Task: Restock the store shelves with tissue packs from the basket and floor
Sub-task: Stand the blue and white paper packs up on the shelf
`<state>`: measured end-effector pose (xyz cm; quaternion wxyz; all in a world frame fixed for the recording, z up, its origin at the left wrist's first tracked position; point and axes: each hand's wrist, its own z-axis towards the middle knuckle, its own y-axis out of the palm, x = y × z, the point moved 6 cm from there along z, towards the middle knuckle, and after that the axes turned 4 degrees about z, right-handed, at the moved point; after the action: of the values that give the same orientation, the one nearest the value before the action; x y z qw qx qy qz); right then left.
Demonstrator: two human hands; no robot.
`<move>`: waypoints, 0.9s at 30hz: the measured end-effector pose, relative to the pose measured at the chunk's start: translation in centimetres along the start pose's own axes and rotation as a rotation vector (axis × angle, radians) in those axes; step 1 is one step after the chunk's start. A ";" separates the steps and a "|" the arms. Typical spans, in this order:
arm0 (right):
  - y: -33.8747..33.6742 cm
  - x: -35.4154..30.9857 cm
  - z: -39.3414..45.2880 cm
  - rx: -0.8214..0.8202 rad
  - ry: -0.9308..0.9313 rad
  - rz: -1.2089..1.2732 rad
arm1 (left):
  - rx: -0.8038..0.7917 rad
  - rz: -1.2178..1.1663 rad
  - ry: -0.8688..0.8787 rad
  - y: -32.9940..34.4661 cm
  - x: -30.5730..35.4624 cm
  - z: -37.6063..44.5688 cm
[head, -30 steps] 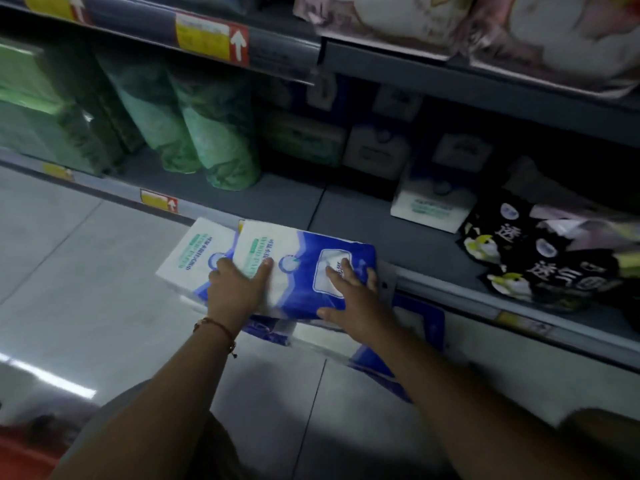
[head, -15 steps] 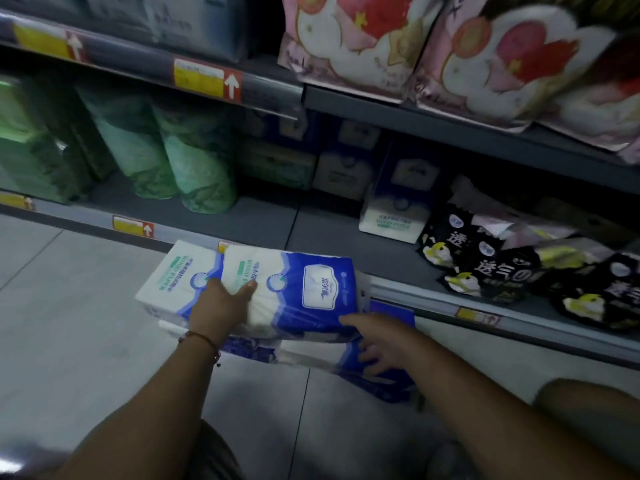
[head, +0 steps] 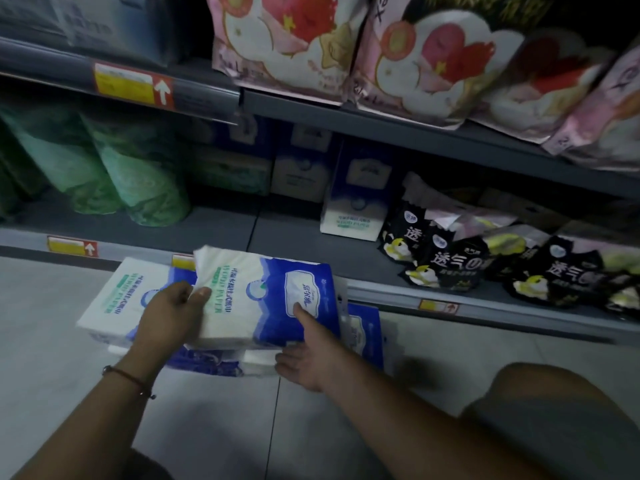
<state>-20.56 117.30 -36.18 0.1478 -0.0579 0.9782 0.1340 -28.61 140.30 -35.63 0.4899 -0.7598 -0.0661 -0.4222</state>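
Head view: at centre frame, the left hand grips the left end of the top blue-and-white tissue pack, thumb curled over its upper face. The right hand cups the pack's near right edge, forefinger stretched flat across the label. More tissue packs lie stacked beneath, on the floor before the bottom shelf.

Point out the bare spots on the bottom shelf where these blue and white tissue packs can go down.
Bare shelf board lies between the green rolls and the upright blue and white pack, in front of the dim boxes at the back. Right of that pack the black packets crowd the shelf. The left hand and right hand grip the top pack.
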 end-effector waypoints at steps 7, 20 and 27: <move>3.2 -2.7 -1.0 -0.164 -0.179 0.116 | -0.073 -0.517 0.035 -2.4 2.4 -0.8; 1.1 -10.0 1.6 0.159 -0.895 -0.324 | -0.312 -0.817 -0.144 8.2 4.3 -4.6; 3.2 -12.1 1.9 0.127 -0.791 -0.209 | -0.297 -0.659 -0.178 7.4 2.5 -2.7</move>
<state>-9.05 121.73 -33.43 0.5282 -0.0917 0.8413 0.0696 -24.78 133.63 -38.53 0.2044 -0.7944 -0.2874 -0.4945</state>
